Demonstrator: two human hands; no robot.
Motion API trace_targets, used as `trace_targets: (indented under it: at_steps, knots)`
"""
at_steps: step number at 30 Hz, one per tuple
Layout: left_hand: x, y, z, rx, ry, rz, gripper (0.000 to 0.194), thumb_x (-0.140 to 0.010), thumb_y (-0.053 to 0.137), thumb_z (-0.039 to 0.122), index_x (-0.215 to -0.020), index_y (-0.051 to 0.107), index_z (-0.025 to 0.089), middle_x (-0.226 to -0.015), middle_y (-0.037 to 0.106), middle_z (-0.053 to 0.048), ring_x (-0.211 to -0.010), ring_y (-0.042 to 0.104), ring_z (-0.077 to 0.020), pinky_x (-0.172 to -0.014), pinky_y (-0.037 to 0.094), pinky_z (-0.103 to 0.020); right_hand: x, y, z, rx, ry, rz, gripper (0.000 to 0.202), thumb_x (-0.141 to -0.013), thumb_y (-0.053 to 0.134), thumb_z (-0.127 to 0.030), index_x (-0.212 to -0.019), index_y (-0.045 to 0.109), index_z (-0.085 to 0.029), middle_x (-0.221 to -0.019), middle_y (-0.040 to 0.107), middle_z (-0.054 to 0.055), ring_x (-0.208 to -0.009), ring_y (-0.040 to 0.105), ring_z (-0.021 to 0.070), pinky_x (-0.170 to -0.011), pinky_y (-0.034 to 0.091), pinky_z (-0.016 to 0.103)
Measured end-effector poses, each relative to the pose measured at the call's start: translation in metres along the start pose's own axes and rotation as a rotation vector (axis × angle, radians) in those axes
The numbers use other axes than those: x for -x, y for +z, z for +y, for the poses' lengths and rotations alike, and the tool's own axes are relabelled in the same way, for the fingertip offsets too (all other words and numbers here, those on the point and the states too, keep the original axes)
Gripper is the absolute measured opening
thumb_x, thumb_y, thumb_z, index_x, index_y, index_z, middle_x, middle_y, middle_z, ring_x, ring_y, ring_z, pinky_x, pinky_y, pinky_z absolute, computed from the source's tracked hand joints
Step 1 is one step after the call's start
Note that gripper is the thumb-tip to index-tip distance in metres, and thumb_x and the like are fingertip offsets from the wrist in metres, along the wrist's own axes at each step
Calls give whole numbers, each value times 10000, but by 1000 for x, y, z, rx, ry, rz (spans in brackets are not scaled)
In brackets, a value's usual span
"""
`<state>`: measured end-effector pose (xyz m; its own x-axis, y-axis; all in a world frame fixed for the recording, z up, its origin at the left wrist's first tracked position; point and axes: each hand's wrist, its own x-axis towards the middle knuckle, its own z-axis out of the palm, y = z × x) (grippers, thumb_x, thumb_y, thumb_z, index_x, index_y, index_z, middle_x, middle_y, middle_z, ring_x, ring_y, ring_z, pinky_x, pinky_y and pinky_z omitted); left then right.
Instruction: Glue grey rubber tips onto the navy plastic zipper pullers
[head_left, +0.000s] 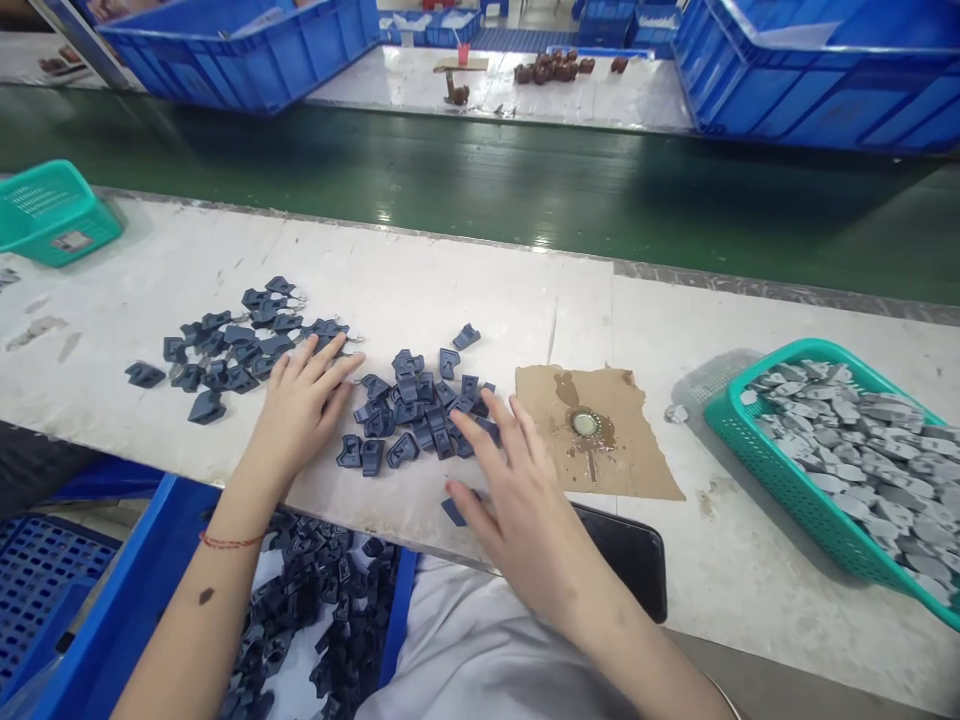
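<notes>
My left hand [306, 400] lies palm down with its fingers spread, at the right edge of a loose pile of dark blue-grey plastic parts [244, 340]. To its right is a second heap of small dark plastic pieces [420, 405], some showing hollow sides. Over that heap's right edge reaches my right hand [510, 470], fingers apart and nothing seen in its grasp. One dark piece [454, 511] is close to my right thumb; whether they touch I cannot tell. A single part [466, 336] sits apart behind the heap.
Right of the heap lies stained cardboard [637, 450] bearing a small round cap [585, 425]. A black phone [634, 560] is at the table edge. A green basket [795, 510] holds grey pieces. Below, a blue crate [405, 590] contains dark parts. A green belt [480, 190] runs behind.
</notes>
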<state>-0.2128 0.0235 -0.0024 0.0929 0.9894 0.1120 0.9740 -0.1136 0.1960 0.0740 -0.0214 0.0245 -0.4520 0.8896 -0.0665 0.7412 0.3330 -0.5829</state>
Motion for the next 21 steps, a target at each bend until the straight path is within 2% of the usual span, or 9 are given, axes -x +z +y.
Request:
trace_targets:
  at_steps: [3,6,9,11,13,15,17,19,21]
  knots:
    - [-12,-1,-12,-88,-24,16,528,-1090,314,418,-1413,678,212,-1663,489,-114,-1592,346,-407,-1278,262,-662,13,10,5,58,-115,45,523,-1042,531,-345,-1555,492,-252,-1733,315,143,-1624,204,447,-1161,430,741]
    - [-23,-4,-28,-89,-80,54,520,-1086,334,418,-1406,686,206,-1669,479,-125,-1585,364,-396,-1272,299,-629,23,15,11,78,-166,102,360,-994,591,-226,-1350,640,-209,-1563,516,185,-1503,412,432,-1079,540,655]
    - [-35,-9,-47,-70,-126,80,512,-1075,356,389,-1404,681,169,-1673,466,-146,-1571,382,-416,-1259,319,-644,24,14,17,95,-237,157,228,-978,629,-193,-1195,699,-191,-1306,676,166,-1245,594,354,-987,596,545]
    - [-42,-14,-57,-44,-149,116,493,-1069,369,398,-1367,700,187,-1659,498,-104,-1562,392,-427,-1259,318,-661,21,14,18,115,-300,132,219,-972,678,-232,-1185,706,-189,-1235,710,142,-1148,626,317,-948,604,489]
    - [-47,-17,-60,-5,-167,176,447,-1057,412,444,-1295,729,236,-1644,529,-19,-1569,372,-438,-1274,281,-687,15,13,18,155,-349,62,225,-942,735,-246,-1158,718,-186,-1182,731,125,-1089,648,302,-905,609,452]
    - [-49,-19,-55,43,-164,243,403,-1033,486,486,-1230,744,248,-1628,545,19,-1577,345,-457,-1288,235,-710,10,12,18,190,-368,-10,199,-910,766,-211,-1104,729,-182,-1099,745,110,-1018,670,295,-859,615,442]
    - [-47,-20,-40,102,-128,274,392,-1014,529,494,-1204,742,225,-1585,593,-15,-1556,394,-444,-1292,269,-682,7,7,19,130,-338,-54,183,-913,748,-173,-1095,725,-180,-1052,749,98,-998,683,289,-859,617,444]
    - [-44,-20,-17,180,-73,244,389,-1028,507,482,-1217,730,226,-1483,680,-43,-1478,527,-375,-1269,380,-595,4,-4,22,-89,-256,-88,200,-953,695,-163,-1151,708,-192,-1099,750,86,-1045,693,259,-912,612,420]
    - [-42,-21,10,249,-32,180,383,-1048,475,468,-1240,719,245,-1374,745,-49,-1340,656,-316,-1182,504,-512,2,-19,26,-378,-135,-111,235,-995,647,-190,-1224,689,-228,-1181,742,66,-1094,698,217,-952,598,370]
